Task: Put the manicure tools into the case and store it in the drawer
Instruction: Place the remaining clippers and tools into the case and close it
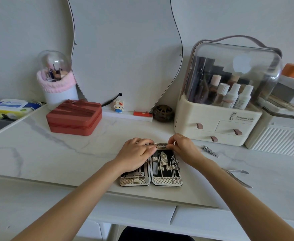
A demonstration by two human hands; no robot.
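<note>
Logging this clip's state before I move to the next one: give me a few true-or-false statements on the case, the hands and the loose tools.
1. The manicure case lies open on the table. True.
2. Both hands, left hand and right hand, are at the case's far edge, pinching a thin metal tool. True.
3. All tools are already in the case. False: a nail clipper and nippers lie on the table to the right of it.
4. The red zip box stands open. False: it is closed.
5. The desk drawer is pulled out. False: it looks closed.
</note>
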